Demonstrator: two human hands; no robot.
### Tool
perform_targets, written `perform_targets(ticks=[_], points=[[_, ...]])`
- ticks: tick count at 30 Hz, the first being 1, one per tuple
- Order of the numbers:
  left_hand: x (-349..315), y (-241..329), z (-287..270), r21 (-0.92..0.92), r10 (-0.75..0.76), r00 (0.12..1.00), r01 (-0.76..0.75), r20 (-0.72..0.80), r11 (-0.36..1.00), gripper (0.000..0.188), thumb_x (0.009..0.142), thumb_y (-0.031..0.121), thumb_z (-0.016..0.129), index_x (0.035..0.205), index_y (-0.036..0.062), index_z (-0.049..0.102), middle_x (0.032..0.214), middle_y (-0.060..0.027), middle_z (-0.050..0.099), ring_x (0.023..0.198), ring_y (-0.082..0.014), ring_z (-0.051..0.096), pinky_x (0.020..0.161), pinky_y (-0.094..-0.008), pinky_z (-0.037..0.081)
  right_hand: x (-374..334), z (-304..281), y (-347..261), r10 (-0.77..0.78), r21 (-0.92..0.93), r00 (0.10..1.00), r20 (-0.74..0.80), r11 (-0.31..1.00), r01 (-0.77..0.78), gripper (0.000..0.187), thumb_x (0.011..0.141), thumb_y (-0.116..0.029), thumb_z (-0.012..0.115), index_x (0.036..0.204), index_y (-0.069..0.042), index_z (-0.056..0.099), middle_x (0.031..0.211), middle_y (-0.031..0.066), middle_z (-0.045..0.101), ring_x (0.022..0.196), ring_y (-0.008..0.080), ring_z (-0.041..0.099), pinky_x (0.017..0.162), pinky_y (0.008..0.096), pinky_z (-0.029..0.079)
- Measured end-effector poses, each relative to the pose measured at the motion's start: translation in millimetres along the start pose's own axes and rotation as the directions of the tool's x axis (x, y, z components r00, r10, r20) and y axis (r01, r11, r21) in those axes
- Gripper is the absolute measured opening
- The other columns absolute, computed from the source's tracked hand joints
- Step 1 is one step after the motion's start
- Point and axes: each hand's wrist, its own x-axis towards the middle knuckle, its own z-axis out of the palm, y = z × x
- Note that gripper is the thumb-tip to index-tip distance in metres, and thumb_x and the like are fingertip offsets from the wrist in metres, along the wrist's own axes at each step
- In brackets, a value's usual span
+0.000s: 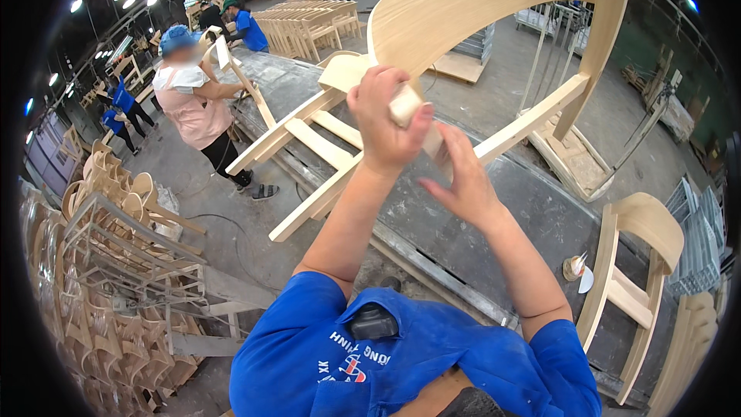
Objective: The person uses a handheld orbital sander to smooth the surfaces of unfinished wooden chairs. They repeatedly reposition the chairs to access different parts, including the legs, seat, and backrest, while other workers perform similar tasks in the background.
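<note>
A pale wooden chair frame [478, 11] with a wide curved backrest lies tipped over on the grey worktable [494, 208], its legs pointing left. Over the middle of the frame, my left hand [384, 120] is closed around a pale block with a rounded end [404, 105]; whether it is a loose piece or part of the chair I cannot tell. Just right of it, my right hand [467, 185] is cupped beside a pale wooden surface [438, 150], thumb spread away from the fingers. A straight chair rail [532, 118] runs from behind this hand to the backrest.
Another chair frame [617, 286] stands at the right, near a small pot [573, 266] and a white disc [587, 279]. A co-worker in pink [193, 100] handles wooden parts across the table at left. Stacked chair parts [116, 301] and a metal rack [154, 255] fill the lower left.
</note>
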Motion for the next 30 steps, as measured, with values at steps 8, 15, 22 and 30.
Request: perform_targets(ticks=[8,15,22,30], points=[[16.2,-25.8,32.4,-0.036,0.141,0.990,-0.142,-0.011,0.989,0.085,0.073,0.075,0.058,0.115,0.0013,0.057,0.110,-0.0149,0.055,0.113,-0.0320,0.046,0.094,-0.0457,0.033,36.6,18.7,49.4,0.219,0.210,0.909,-0.355,0.966,-0.151,0.057,0.073,-0.005,0.077,0.123,0.001,0.050,0.105,0.0169,0.064,0.094,0.0302,0.065,0.079,0.0348,0.050],[-17.6,-173.6,61.2,-0.632,-0.699,0.699,0.613,0.152,0.475,0.052,0.097,0.041,0.049,0.130,-0.0001,0.050,0.121,-0.0107,0.056,0.121,-0.0222,0.048,0.104,-0.0388,0.036,31.9,-19.7,78.1,0.449,0.395,0.834,-0.320,0.863,-0.314,0.053,0.077,-0.002,0.074,0.123,0.001,0.050,0.111,0.0095,0.062,0.100,0.0184,0.062,0.086,0.0316,0.049],[-85.1,-224.2,205.9,-0.147,-0.263,0.139,0.989,0.955,-0.010,0.056,0.099,0.046,0.045,0.138,0.0062,0.041,0.116,-0.0119,0.059,0.105,-0.0201,0.057,0.089,-0.0351,0.046,24.6,-23.8,82.1,0.387,0.448,0.898,-0.210,0.854,-0.264,0.065,0.073,-0.006,0.078,0.129,0.004,0.045,0.113,0.0153,0.061,0.103,0.0257,0.062,0.089,0.0366,0.051],[-113.5,-189.6,312.0,-0.050,-0.246,-0.114,0.816,0.963,-0.576,0.081,0.079,0.082,0.042,0.114,0.0106,0.056,0.083,-0.0101,0.061,0.073,-0.0213,0.061,0.059,-0.0365,0.051,23.0,-13.4,51.0,0.244,0.564,0.928,-0.281,0.825,-0.046,0.024,0.094,-0.024,0.053,0.103,-0.001,0.054,0.101,0.0280,0.064,0.096,0.0419,0.064,0.083,0.0519,0.053]])
